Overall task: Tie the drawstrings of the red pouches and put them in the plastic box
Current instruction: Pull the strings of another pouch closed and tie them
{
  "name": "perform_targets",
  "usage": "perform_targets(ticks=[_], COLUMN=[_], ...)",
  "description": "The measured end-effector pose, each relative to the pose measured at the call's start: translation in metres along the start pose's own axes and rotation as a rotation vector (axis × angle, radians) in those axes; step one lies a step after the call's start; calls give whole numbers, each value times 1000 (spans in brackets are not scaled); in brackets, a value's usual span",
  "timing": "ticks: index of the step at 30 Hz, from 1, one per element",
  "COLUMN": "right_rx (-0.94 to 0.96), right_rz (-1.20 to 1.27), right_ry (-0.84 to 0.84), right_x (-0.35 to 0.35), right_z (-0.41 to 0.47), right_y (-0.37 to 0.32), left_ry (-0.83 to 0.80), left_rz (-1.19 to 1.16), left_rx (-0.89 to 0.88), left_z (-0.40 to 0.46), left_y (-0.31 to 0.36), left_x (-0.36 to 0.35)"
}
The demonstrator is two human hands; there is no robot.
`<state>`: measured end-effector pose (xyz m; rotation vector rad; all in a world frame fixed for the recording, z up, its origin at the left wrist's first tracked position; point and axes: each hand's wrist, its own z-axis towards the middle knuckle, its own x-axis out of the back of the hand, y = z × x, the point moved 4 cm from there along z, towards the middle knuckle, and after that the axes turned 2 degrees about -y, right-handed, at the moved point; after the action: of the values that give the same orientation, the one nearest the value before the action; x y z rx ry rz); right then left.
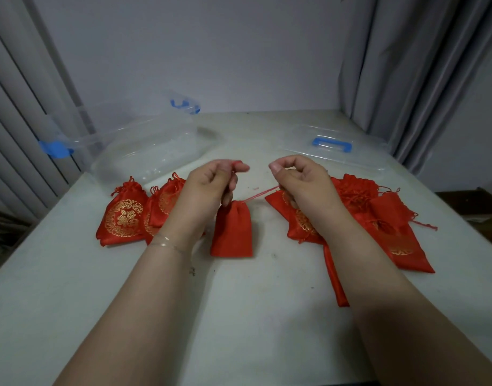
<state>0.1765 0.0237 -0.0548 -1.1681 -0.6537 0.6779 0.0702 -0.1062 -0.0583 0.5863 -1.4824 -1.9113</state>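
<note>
A plain red pouch (231, 229) is being held up over the middle of the white table (72, 274), its gathered neck hanging between the two hands. One red drawstring is being pinched between the curled fingers and thumb of the left hand (208, 185), with the cord end showing at the fingertips (240, 166). The other drawstring (260, 194) is being gripped by the curled fingers of the right hand (300, 182) and is being stretched taut from the pouch neck. A thin bracelet (167, 245) is being worn on the left wrist.

Two tied pouches with gold print (123, 218) are lying left of the hands, and a heap of pouches (378, 215) is lying to the right. The clear plastic box (144, 146) with blue clips is sitting at the back left, holding no pouches; its lid (332, 144) with a blue handle is lying at the back right.
</note>
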Motion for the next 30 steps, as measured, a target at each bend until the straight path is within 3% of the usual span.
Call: perform_targets(ticks=[3, 7, 12, 15, 18, 21, 26, 30], right_rx=[-45, -11, 42, 29, 27, -2, -86, -157], right_rz=[135, 216, 202, 156, -88, -230, -201, -135], right_ry=[-109, -183, -248, -194, -136, -217, -338, -313], right_x=[-6, -11, -17, -14, -10, -14, -19, -18], right_z=[-3, -4, -7, -6, -2, -3, -5, -5], right_y=[-2, -5, -10, -7, 1, 7, 9, 12], left_ry=[-105, -255, -241, -219, -218, -186, -167, -156], left_rz=[162, 144, 241, 284, 279, 252, 204, 169], left_rx=[48, 133, 106, 94, 71, 56, 41, 34], left_z=[-4, -8, -9, -9, -9, -7, -5, -7], left_y=[-1, -6, -9, -8, -4, -5, -6, -3], left_x=[-10, -20, -20, -19, -19, -17, -16, -16])
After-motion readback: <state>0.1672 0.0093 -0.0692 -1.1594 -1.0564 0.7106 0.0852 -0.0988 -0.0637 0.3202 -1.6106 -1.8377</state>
